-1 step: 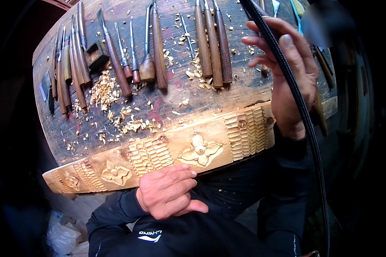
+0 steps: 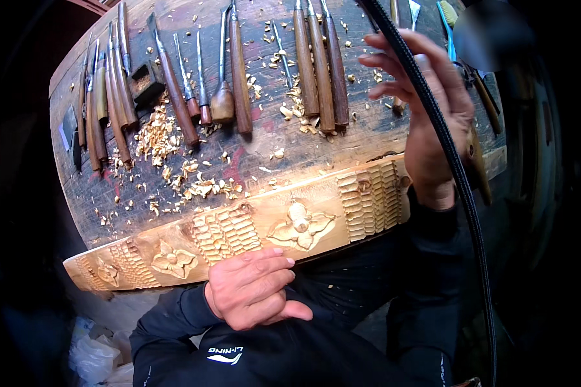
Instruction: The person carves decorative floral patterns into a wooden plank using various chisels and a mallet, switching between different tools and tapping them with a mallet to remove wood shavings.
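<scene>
A long pale wooden board [image 2: 270, 205], carved with petalled flowers and bands of scale-like cuts, lies slantwise along the near edge of the workbench. My left hand [image 2: 255, 290] rests its fingertips on the board's near edge, just below the largest flower carving [image 2: 301, 226]. Its fingers are stretched out and the thumb stands apart, with nothing held. Raised over the board's right end, my right hand [image 2: 427, 145] has its fingers spread, loosely curved and empty. A black braided cable [image 2: 476, 258] passes in front of it and hides part of the palm and fingers.
Several wooden-handled carving tools [image 2: 240, 77] lie across the far side of the workbench [image 2: 271, 151]. Wood shavings [image 2: 155, 138] are scattered among them, near a small dark box [image 2: 147, 84]. A blue-handled brush [image 2: 448, 26] lies far right. Plastic bags [image 2: 93, 358] sit low at left.
My right hand has shifted slightly to the left. My left hand, the board and the tools look unmoved.
</scene>
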A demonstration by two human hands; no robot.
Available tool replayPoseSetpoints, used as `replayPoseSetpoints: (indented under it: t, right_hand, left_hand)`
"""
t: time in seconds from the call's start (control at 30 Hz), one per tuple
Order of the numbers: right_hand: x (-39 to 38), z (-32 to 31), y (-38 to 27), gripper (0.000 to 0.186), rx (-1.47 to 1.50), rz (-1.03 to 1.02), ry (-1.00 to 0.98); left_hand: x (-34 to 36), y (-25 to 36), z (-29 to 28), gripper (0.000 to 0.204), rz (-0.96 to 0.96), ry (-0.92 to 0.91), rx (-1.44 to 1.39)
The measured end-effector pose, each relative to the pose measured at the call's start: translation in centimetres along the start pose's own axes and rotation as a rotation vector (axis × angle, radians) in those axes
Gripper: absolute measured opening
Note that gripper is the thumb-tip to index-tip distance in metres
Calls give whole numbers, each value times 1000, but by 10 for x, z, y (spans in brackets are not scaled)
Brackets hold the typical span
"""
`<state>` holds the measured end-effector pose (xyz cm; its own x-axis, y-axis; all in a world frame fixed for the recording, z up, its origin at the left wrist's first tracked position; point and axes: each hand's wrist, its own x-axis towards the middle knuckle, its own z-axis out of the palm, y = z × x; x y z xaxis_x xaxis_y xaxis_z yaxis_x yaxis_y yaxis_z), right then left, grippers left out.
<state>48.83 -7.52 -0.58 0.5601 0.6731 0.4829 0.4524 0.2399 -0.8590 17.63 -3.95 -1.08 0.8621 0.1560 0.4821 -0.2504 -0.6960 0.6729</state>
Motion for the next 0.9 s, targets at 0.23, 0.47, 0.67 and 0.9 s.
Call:
replayPoseSetpoints:
  t: [0.23, 0.47, 0.67, 0.9]
  right_hand:
    - [-12, 39, 10, 25, -626, -307, -142]
    - [-9, 55, 0, 28, -758, -328, -209]
    - [-17, 65, -4, 37, -851, -279, -307]
    - [-21, 61, -10, 58, -915, -280, -360]
  left_hand:
    - [-6, 9, 5, 50, 54, 64, 118]
    - [-18, 26, 16, 45, 82, 115, 78]
    - [-22, 37, 24, 47, 93, 138, 108]
    - [-4, 39, 30, 48, 121, 144, 107]
